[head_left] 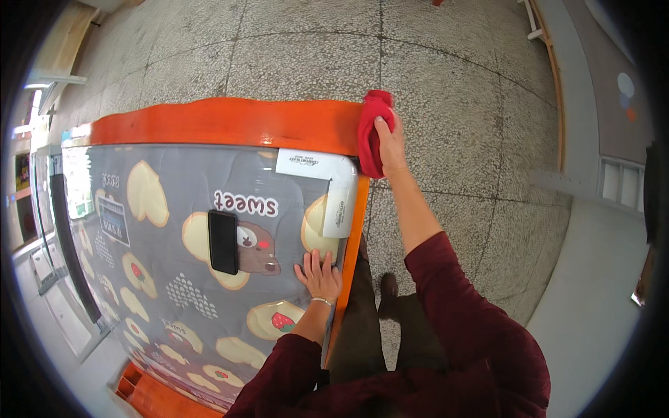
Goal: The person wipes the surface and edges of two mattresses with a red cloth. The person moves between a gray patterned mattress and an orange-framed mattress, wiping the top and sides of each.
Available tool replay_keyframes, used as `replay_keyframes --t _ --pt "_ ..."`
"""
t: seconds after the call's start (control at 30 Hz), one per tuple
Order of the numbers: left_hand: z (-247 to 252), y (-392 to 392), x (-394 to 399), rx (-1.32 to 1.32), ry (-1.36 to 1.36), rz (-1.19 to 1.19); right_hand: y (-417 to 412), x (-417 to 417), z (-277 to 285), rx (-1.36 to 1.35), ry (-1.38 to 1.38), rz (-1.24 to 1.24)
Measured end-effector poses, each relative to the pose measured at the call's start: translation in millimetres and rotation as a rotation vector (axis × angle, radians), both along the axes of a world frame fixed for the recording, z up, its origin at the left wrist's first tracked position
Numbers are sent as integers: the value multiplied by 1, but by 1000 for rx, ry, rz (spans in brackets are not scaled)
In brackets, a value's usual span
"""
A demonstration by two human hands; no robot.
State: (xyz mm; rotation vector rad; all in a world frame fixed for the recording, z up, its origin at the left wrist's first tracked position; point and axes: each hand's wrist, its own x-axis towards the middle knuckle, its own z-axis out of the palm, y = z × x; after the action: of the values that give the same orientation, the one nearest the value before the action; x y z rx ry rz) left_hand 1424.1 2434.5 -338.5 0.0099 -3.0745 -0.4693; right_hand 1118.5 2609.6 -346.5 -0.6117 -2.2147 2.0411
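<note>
My right hand (389,141) grips a folded red cloth (370,138), pressed against the corner of an orange wooden bed frame (225,123). A mattress in clear plastic wrap (172,251), grey with printed bears and bread shapes, fills the frame. On its near edge rests my left hand (320,277), palm down with fingers spread and a bracelet at the wrist. A white corner protector (342,193) bearing writing covers the mattress corner between my hands. To the left of my left hand, a black smartphone (223,242) lies on the plastic.
Speckled terrazzo floor (444,104) stretches beyond the bed and to its right. My legs (360,324) stand close against the bed's side. At lower left is an orange wooden part with compartments (128,384). A pale wall (585,292) runs along the right.
</note>
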Motion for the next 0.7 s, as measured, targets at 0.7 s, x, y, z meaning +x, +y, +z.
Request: replay_keyframes --t 0.7 --pt "36 18 -315 40 151 268 4 72 -83 -765 -546 -131"
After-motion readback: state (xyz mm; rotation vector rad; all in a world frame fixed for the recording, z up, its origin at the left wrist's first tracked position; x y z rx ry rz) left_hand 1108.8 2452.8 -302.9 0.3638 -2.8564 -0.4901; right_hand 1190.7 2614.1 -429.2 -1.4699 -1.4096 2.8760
